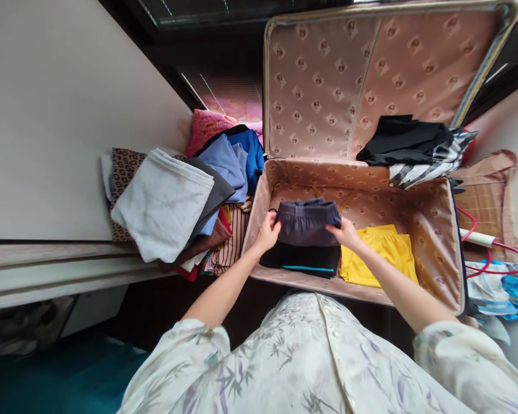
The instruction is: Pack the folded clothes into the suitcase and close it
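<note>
An open suitcase [451, 247] with a patterned beige lining lies in front of me, its lid propped upright. My left hand [267, 231] and my right hand [344, 233] each grip a side of a folded dark grey garment [307, 221], held just above a folded black garment with a blue stripe [302, 261] in the suitcase's near left corner. A folded yellow garment [382, 253] lies beside it to the right.
A pile of folded clothes [172, 201] in grey, blue, pink and stripes sits left of the suitcase. A black garment [401, 141] and a striped one [431, 164] rest on the suitcase's far right edge. Pink hangers [496, 247] lie at right.
</note>
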Available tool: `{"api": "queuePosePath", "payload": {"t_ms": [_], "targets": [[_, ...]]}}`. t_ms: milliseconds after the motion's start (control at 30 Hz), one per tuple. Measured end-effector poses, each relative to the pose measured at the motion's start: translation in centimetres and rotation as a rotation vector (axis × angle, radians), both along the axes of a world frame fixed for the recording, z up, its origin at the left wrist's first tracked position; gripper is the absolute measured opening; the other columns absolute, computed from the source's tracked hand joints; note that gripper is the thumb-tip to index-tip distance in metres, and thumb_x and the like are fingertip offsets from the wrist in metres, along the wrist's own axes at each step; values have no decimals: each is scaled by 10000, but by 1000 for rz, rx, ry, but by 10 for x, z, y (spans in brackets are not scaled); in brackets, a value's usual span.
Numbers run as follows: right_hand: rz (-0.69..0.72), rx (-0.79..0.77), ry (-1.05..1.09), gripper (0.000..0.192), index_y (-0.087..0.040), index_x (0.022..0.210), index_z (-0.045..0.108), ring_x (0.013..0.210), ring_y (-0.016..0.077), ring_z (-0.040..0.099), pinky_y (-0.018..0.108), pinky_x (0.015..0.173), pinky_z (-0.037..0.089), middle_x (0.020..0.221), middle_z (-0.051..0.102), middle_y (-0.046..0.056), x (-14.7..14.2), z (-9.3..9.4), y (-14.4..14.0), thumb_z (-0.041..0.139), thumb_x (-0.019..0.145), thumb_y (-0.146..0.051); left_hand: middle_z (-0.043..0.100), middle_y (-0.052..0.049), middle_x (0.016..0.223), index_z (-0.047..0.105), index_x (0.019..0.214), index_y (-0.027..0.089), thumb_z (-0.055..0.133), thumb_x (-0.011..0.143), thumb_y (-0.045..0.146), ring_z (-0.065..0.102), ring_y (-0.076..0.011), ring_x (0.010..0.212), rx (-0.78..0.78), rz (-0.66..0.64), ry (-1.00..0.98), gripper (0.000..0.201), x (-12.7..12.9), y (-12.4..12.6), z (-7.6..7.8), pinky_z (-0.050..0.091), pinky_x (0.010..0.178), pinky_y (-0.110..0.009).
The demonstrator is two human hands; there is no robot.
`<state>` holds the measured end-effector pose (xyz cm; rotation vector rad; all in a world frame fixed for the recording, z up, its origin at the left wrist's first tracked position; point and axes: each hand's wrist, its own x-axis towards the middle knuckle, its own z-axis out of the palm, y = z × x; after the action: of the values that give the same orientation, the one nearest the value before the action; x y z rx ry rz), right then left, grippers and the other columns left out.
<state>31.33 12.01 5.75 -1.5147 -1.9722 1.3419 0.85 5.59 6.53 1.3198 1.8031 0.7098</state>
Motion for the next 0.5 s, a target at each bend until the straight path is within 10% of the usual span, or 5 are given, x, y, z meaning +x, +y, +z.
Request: {"api": "queuePosePath", "payload": {"t_ms": [100,300,500], "targets": [[-32,67,-218,655,-203,1430,551,1225,361,560,485,1011,486,1304,650,175,-9,-10,20,660,839,-464,603,-180,1304,469,1380,174,486,972,199,603,-264,1240,11,162,182,408,6,30,-16,473,1073,-426],[215,117,-612,640,-232,1519,451,1316,403,476,543,1046,444,1517,460,216,-1,-45,-15,601,900,-295,336,-168,1622,527,1434,259,748,794,163,377,-415,1437,-186,-529,550,684,24,9,-53,330,1156,-586],[389,169,-772,577,-201,1438,542,1341,395,444,543,1048,414,1562,432,231,-1,-58,-28,556,865,-132,559,-184,1399,582,1390,230,415,948,52,539,-321,1278,-245,-547,639,505,30,17,-66,381,1085,-511]]}}
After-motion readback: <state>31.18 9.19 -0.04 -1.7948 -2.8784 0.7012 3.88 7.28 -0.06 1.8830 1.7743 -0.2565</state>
